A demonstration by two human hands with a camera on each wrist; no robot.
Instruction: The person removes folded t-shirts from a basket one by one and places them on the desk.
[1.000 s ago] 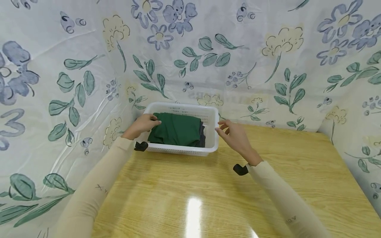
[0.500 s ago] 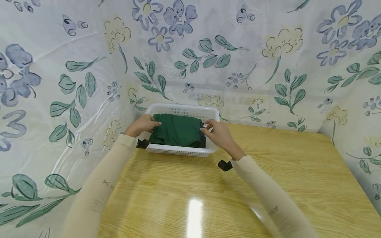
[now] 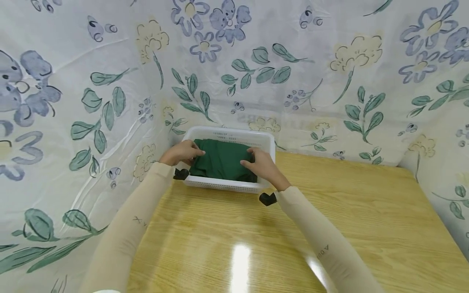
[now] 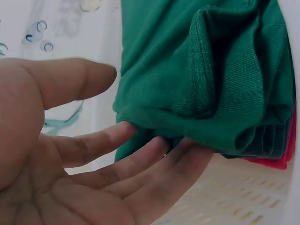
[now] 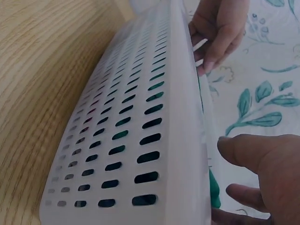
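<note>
A folded green cloth garment point(image 3: 223, 160) lies on a stack of fabric in a white perforated plastic basket point(image 3: 223, 184). My left hand point(image 3: 182, 151) is at the stack's left end. In the left wrist view, its fingertips point(image 4: 125, 131) touch the green fold's lower edge, while the thumb stays apart. Dark fabric point(image 4: 276, 136) and a red layer point(image 4: 289, 147) show beneath. Over the right end of the green garment is my right hand point(image 3: 264, 165), thumb and fingers spread. In the right wrist view, the basket wall partly hides its fingers.
The basket stands on a wood-grain table point(image 3: 205, 228), at the back left against a flower-printed sheet point(image 3: 293, 81). That sheet also rises along the left and right sides. Black wrist devices point(image 3: 268, 199) sit below the hands.
My right hand has moved left from outside the basket's right rim to above the garment's right end. The left hand stays at the left end. The head view has shifted slightly.
</note>
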